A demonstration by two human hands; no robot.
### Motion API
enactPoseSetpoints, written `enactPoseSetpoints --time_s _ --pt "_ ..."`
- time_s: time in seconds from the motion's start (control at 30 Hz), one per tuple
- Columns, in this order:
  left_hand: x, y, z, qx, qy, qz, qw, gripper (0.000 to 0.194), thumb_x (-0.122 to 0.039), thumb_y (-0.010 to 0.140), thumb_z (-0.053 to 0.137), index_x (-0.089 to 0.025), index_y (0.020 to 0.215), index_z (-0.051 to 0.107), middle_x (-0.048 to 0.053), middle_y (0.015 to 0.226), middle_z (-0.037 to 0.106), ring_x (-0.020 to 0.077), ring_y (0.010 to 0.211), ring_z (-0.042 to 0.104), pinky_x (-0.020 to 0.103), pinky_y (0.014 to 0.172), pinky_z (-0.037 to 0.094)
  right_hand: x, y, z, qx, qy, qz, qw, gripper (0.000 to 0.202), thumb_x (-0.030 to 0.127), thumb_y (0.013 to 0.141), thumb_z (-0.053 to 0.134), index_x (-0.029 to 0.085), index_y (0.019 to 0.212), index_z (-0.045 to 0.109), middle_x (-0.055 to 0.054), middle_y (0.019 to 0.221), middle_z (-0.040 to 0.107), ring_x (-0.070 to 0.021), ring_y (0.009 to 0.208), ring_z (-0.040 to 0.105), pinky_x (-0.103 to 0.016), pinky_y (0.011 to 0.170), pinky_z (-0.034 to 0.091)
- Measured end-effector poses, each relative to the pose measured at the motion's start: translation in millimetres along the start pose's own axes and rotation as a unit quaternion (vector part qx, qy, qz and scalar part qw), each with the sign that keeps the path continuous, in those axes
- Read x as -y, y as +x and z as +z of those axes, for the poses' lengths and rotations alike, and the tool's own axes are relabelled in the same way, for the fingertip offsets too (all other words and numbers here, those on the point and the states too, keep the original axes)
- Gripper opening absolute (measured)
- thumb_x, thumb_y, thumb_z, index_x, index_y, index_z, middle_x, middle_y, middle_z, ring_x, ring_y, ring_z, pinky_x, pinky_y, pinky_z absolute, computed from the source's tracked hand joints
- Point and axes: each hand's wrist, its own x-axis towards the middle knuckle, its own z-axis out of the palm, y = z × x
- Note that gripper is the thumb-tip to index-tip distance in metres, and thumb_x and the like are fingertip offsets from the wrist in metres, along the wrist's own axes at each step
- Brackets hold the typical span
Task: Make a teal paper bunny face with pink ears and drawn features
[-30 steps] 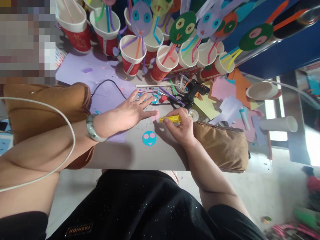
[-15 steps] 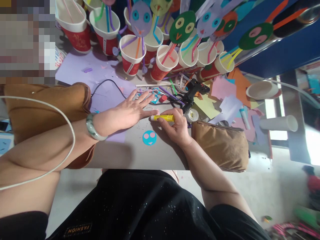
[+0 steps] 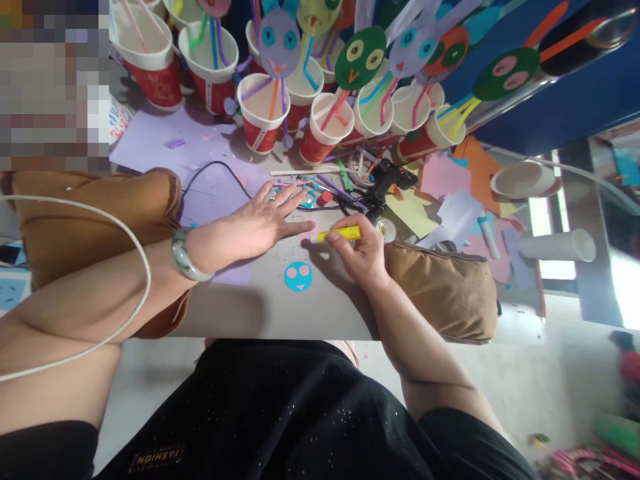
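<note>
My left hand (image 3: 267, 220) lies flat on the table with its fingers spread. Its thumb tip touches a small pink paper piece (image 3: 312, 229). In my right hand (image 3: 364, 250) is a yellow glue stick (image 3: 345, 233), its pale end pointing left, just right of that thumb. Nearer the table edge lies a blue paper circle (image 3: 299, 285) with two pink round eyes and a pink triangle. Beyond my left fingertips, a red cap (image 3: 325, 198) rests among straws and scraps.
Several red-and-white paper cups (image 3: 264, 137) with straw-limbed paper faces stand along the back. A brown pouch (image 3: 443, 287) sits at right, a brown bag (image 3: 95, 207) at left. A black stand (image 3: 387, 180), a tape roll (image 3: 385, 230) and coloured paper (image 3: 413, 210) lie right of centre.
My right hand has shifted slightly right with the glue stick, drawing its tip back from my left thumb. The left hand stays in place.
</note>
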Motion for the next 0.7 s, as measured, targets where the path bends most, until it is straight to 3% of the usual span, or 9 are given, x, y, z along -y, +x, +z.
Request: enactPoseSetpoints --time_s 0.1,0.27,0.4,0.7 --pt "0.0 0.4 -0.7 0.003 0.007 0.004 1.0 0.066 -0.006 0.097 0.046 -0.04 0.154 0.047 0.011 0.172 0.031 0.0371 0.161 0.021 0.07 0.12 0.026 -1.5 -0.4 0.1 -0.048 -0.006 -0.011 0.999 0.023 0.049 0.095 0.063 0.026 0.091 0.061 -0.004 0.084 0.069 -0.0227 0.084 0.064 -0.041 0.08 0.053" --pt "0.3 -0.3 1.6 -0.012 -0.005 0.001 1.0 0.067 -0.006 0.097 0.047 -0.042 0.154 0.047 0.009 0.172 0.032 0.0361 0.161 0.022 0.07 0.121 0.025 3.8 -0.8 5.6 0.012 -0.048 -0.083 0.995 0.017 0.044 0.097 0.065 0.027 0.096 0.066 -0.004 0.087 0.071 -0.0232 0.086 0.064 -0.047 0.092 0.049" --pt "0.8 -0.7 2.6 -0.019 -0.02 -0.002 1.0 0.066 -0.008 0.097 0.049 -0.044 0.153 0.048 0.006 0.172 0.032 0.0353 0.161 0.023 0.07 0.122 0.024 6.5 -1.7 6.8 0.057 -0.056 -0.095 0.992 0.015 0.043 0.098 0.063 0.028 0.099 0.066 -0.003 0.089 0.072 -0.0239 0.089 0.065 -0.048 0.094 0.048" --pt "0.6 -1.2 1.2 -0.013 -0.012 -0.001 1.0 0.062 -0.011 0.098 0.051 -0.042 0.152 0.049 0.008 0.174 0.029 0.0362 0.161 0.023 0.07 0.122 0.024 6.1 0.2 -0.9 0.037 -0.031 -0.073 0.996 0.018 0.045 0.097 0.063 0.027 0.094 0.065 -0.003 0.086 0.07 -0.0236 0.088 0.065 -0.046 0.088 0.051"
